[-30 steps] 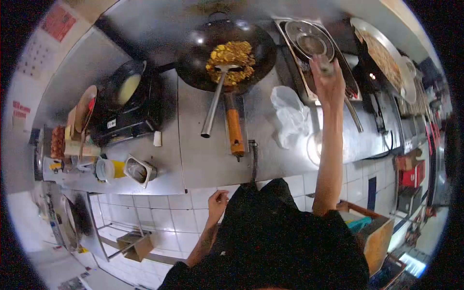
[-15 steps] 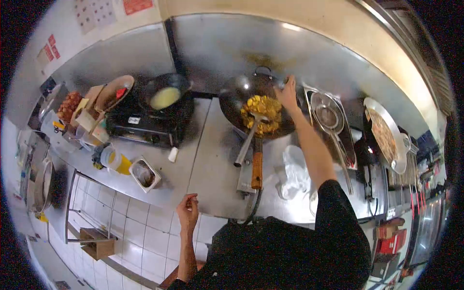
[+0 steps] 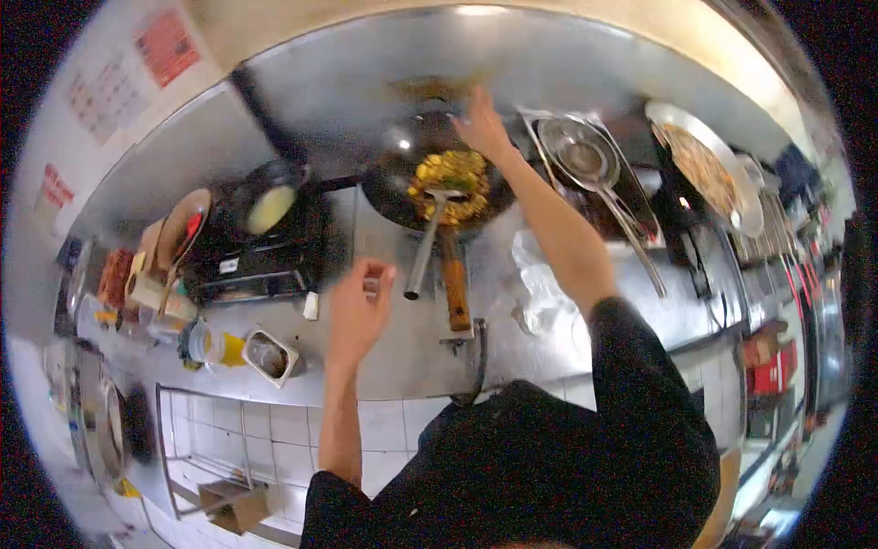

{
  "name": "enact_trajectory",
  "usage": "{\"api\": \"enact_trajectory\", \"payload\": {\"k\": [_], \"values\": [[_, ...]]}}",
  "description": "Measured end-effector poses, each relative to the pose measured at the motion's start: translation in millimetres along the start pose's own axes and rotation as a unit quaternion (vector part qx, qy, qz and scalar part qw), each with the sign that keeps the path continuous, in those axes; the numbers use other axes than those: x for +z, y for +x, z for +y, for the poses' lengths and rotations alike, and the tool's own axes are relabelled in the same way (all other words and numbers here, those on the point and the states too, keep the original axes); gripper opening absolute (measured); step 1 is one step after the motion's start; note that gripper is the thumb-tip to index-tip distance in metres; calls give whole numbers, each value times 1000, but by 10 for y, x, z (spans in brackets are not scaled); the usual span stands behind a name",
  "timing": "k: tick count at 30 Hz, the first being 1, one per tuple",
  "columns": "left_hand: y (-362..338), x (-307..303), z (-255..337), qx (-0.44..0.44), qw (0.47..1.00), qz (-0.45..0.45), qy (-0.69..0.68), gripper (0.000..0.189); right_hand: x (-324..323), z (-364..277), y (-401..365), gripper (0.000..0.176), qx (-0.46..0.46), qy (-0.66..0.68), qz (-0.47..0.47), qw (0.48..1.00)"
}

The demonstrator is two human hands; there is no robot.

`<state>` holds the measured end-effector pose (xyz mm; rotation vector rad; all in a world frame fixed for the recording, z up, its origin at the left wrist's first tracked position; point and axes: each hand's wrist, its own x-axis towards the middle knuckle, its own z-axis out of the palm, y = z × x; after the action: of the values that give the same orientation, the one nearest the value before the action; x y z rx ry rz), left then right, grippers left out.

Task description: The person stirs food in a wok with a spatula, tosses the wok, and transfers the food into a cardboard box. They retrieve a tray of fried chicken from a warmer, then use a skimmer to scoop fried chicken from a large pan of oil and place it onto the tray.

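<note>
A dark wok (image 3: 384, 188) stands on the counter with yellow food (image 3: 448, 178) in it, greenish on top. A metal ladle (image 3: 426, 256) rests with its head in the food. Beside it the wok's wooden handle (image 3: 455, 288) points toward me. My right hand (image 3: 482, 126) is over the wok's far right side, fingers spread, with nothing visible in them. My left hand (image 3: 361, 302) hovers above the counter, left of the ladle's end. Its fingers are loosely curled, a gap shows at the thumb, and I see nothing held.
Left are a burner with a smaller pan (image 3: 251, 215), a metal tub (image 3: 271, 355) and a jar of yellow liquid (image 3: 219, 348). A clear plastic bag (image 3: 549, 284) lies right of the handle. Farther right are a strainer (image 3: 581, 156) over a tray and a large pan of food (image 3: 700, 165).
My left hand has risen from the counter's front edge to above the counter. The right hand's fingers have spread at the wok's far side. The view has shifted and tilted.
</note>
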<state>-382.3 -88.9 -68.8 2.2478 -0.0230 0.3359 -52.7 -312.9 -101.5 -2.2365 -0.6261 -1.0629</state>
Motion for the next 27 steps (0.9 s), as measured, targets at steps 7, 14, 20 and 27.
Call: {"api": "enact_trajectory", "payload": {"k": [7,14,20,27], "values": [[545,448,-85,4,961,-219,166,44,-422,-164,-1,57,-13,15,-2,1000],[761,431,-703,8,946,-303,112,49,328,-38,-26,62,-21,-13,63,998],[1053,256,-616,-55,939,-279,194,42,134,-121,706,68,-28,25,-34,999],[836,811,-301,-57,925,-264,267,42,-2134,-487,-163,59,73,157,1,985]]}}
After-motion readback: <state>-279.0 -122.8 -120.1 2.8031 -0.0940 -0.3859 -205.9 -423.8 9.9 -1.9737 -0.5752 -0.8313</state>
